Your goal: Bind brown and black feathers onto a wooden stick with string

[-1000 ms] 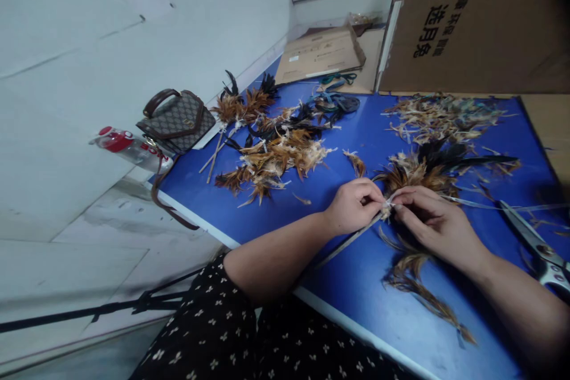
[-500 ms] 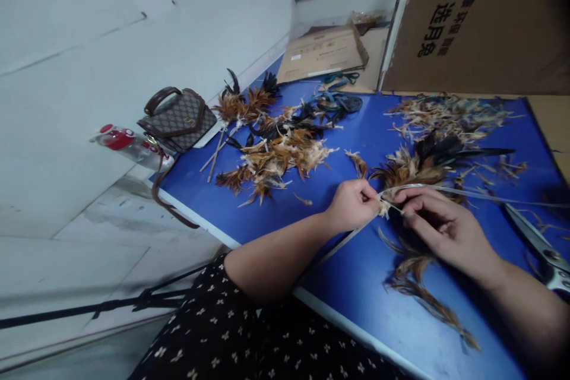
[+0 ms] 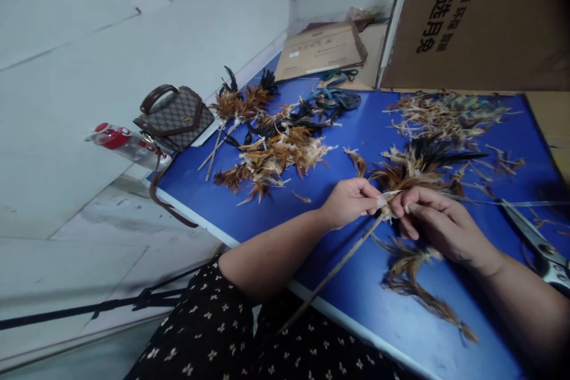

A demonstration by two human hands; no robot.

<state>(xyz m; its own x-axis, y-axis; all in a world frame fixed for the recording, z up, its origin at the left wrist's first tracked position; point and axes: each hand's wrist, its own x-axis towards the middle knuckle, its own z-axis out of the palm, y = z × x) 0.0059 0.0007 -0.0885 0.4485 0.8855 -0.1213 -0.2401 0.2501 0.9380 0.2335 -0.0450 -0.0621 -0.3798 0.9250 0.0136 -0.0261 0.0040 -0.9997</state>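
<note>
A bundle of brown and black feathers (image 3: 412, 172) lies just beyond my hands, and a thin stick (image 3: 332, 273) slants from its tied end down over the table edge. My left hand (image 3: 351, 205) pinches a pale, translucent strip (image 3: 388, 194) beside the top of the stick. My right hand (image 3: 439, 219) is closed with fingertips together on the strip, close to the left fingers. A long tail of the strip runs off to the right. Loose brown feathers (image 3: 412, 276) lie below my right hand, and scissors (image 3: 537, 243) rest to its right.
Feather piles (image 3: 285, 154) cover the blue table (image 3: 249, 219) at left; another pile (image 3: 449, 116) is at back right. A handbag (image 3: 176, 116) and plastic bottle (image 3: 129, 145) stand at the left edge. A large cardboard box (image 3: 481, 29) and flat cardboard (image 3: 320, 50) are behind.
My right hand has moved closer to my left and its fingers have curled in. The strip's raised loop has dropped, and the stick has swung lower and shows more fully.
</note>
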